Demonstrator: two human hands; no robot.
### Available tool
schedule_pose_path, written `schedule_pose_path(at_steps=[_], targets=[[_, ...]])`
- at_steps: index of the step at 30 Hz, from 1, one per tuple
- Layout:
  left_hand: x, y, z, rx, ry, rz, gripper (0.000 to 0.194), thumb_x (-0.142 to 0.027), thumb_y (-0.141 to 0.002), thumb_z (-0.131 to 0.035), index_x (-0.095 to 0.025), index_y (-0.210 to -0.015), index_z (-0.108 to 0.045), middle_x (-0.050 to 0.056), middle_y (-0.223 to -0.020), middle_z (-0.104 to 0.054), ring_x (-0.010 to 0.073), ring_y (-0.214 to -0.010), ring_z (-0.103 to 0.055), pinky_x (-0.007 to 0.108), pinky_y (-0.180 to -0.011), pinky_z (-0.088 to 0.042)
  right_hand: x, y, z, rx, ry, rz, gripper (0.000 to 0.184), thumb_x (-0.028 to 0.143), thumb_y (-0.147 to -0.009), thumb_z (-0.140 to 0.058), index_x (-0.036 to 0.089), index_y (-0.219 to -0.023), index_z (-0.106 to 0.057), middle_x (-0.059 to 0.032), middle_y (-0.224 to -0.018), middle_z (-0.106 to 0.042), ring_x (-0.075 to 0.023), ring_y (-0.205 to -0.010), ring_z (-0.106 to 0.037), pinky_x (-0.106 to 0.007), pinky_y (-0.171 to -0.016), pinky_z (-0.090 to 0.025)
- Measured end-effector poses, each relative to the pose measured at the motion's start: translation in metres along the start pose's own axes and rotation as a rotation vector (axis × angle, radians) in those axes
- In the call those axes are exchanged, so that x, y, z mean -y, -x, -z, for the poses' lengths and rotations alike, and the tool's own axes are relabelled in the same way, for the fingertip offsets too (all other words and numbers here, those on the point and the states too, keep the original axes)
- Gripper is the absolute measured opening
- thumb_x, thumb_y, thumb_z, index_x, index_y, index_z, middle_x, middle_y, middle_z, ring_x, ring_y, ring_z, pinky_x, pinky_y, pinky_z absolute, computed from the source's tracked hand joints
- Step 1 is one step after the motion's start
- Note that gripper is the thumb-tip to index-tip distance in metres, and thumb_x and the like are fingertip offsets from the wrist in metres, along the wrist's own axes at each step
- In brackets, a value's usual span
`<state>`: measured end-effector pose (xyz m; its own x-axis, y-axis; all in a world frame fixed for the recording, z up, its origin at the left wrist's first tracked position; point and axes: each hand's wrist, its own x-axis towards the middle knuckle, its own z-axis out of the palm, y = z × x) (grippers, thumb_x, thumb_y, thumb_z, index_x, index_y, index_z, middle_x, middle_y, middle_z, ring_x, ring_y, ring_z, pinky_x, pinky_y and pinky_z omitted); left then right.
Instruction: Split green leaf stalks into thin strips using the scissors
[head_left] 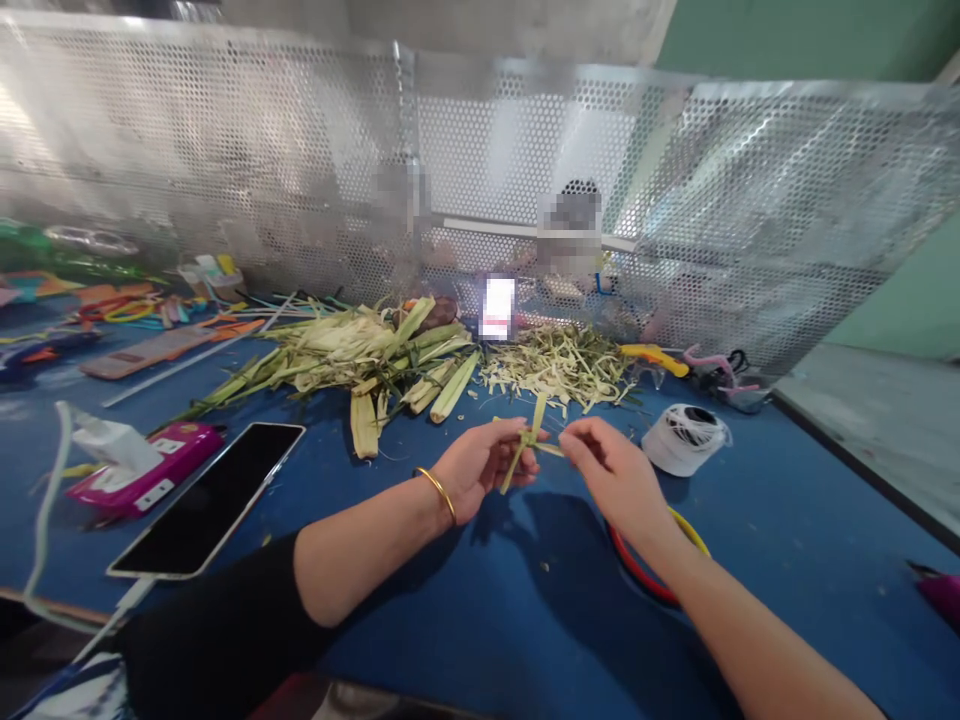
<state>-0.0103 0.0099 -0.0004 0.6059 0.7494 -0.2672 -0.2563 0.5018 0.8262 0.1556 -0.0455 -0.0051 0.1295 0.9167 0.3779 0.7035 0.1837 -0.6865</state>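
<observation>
My left hand (pixel 484 462) is closed on a small cross-shaped piece of folded pale green leaf strips (pixel 529 438), pinched between thumb and fingers. One strip end points up, one down and one to the right. At that right-hand end, the thumb and fingertips of my right hand (pixel 611 470) are pinched together on the strip. Both hands are held above the blue table, near its middle. Under my right forearm lies a red and yellow ring (pixel 637 570), partly hidden by the arm. A spool of white thread (pixel 686 440) stands just beyond my right hand.
Piled leaves and stalks (pixel 337 350) lie at the back, beside a heap of shredded strips (pixel 559 365). Perforated metal panels (pixel 300 150) rise behind. At left are a phone (pixel 210 500) on a cable and a magenta power strip (pixel 150 470); yellow-handled scissors (pixel 652 358) lie back right.
</observation>
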Motion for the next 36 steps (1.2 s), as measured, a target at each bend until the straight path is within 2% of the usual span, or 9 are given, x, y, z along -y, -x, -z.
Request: schedule_pose_path(at_steps=[3,5,10,14,18,21,24,31,36], targets=[[0.006,0.000,-0.001,-0.047,-0.125,-0.077,0.031,-0.040,-0.069,-0.073,-0.012,-0.083,-0.070,-0.002,-0.057,-0.054,0.0085,-0.054,-0.051,0.023,-0.061,-0.044,-0.002,0.000,-0.005,0.173,-0.030,0.015,0.033,0.043,-0.088,-0.045,0.021,-0.066,-0.054,0.0011,-0.060,-0.058,-0.0144,-0.059,-0.052,-0.025,-0.058,-0.039],[0.010,-0.001,-0.002,-0.060,-0.212,-0.136,0.033,-0.040,-0.062,-0.078,-0.012,-0.077,-0.068,-0.003,-0.054,-0.052,0.0066,-0.050,-0.045,0.021,-0.055,-0.038,0.000,0.002,-0.010,0.213,-0.021,0.017,0.032,0.039,-0.088,-0.046,0.021,-0.062,-0.051,0.0019,-0.056,-0.056,-0.0137,-0.056,-0.051,-0.024,-0.055,-0.037],[0.017,-0.005,-0.001,-0.112,-0.391,-0.263,0.031,-0.041,-0.064,-0.072,-0.012,-0.071,-0.065,-0.004,-0.051,-0.050,0.0069,-0.047,-0.042,0.021,-0.049,-0.032,0.010,0.013,-0.016,0.169,0.053,0.097,0.028,0.030,-0.087,-0.046,0.021,-0.061,-0.047,0.0031,-0.055,-0.047,-0.0124,-0.053,-0.043,-0.024,-0.051,-0.032],[0.018,-0.009,0.003,-0.129,-0.439,-0.229,0.029,-0.039,-0.065,-0.070,-0.012,-0.070,-0.064,-0.003,-0.048,-0.049,0.0076,-0.045,-0.042,0.021,-0.048,-0.033,0.015,0.021,-0.021,0.122,0.060,0.178,0.026,0.025,-0.088,-0.045,0.021,-0.063,-0.050,0.0007,-0.060,-0.053,-0.0133,-0.056,-0.046,-0.025,-0.053,-0.033],[0.009,-0.012,0.008,-0.158,-0.415,-0.175,0.032,-0.043,-0.066,-0.070,-0.012,-0.073,-0.065,-0.005,-0.045,-0.046,0.0082,-0.043,-0.040,0.022,-0.048,-0.033,0.006,0.010,-0.020,0.201,-0.041,0.016,0.031,0.035,-0.090,-0.044,0.021,-0.065,-0.055,0.0005,-0.058,-0.057,-0.0139,-0.056,-0.051,-0.025,-0.054,-0.037],[0.000,-0.012,0.010,-0.074,-0.406,-0.105,0.039,-0.051,-0.070,-0.066,-0.012,-0.073,-0.067,-0.006,-0.045,-0.040,0.0074,-0.044,-0.035,0.022,-0.050,-0.034,-0.006,-0.008,-0.014,0.228,-0.207,-0.217,0.039,0.050,-0.087,-0.044,0.020,-0.066,-0.057,0.0006,-0.056,-0.057,-0.0150,-0.055,-0.055,-0.027,-0.057,-0.041],[-0.005,-0.010,0.010,0.010,-0.415,-0.011,0.049,-0.060,-0.074,-0.057,-0.012,-0.071,-0.068,-0.007,-0.044,-0.033,0.0075,-0.044,-0.030,0.023,-0.050,-0.034,-0.010,-0.017,-0.011,0.239,-0.420,-0.318,0.037,0.055,-0.080,-0.052,0.019,-0.073,-0.059,-0.0002,-0.064,-0.061,-0.0154,-0.059,-0.059,-0.029,-0.062,-0.046],[0.001,-0.005,0.004,0.053,-0.727,0.012,0.027,-0.038,-0.073,-0.063,-0.012,-0.078,-0.070,-0.004,-0.056,-0.048,0.0068,-0.049,-0.032,0.022,-0.048,-0.023,-0.005,-0.002,-0.011,0.222,-0.287,-0.236,0.025,0.039,-0.079,-0.054,0.020,-0.065,-0.060,0.0014,-0.054,-0.060,-0.0147,-0.056,-0.057,-0.026,-0.057,-0.043],[0.001,-0.002,0.002,0.145,-0.773,-0.047,0.024,-0.034,-0.075,-0.060,-0.013,-0.070,-0.070,-0.003,-0.059,-0.054,0.0087,-0.055,-0.038,0.022,-0.055,-0.029,-0.008,-0.002,-0.009,0.223,-0.214,-0.207,0.023,0.035,-0.081,-0.052,0.021,-0.065,-0.059,0.0017,-0.055,-0.059,-0.0146,-0.056,-0.055,-0.026,-0.057,-0.041]])
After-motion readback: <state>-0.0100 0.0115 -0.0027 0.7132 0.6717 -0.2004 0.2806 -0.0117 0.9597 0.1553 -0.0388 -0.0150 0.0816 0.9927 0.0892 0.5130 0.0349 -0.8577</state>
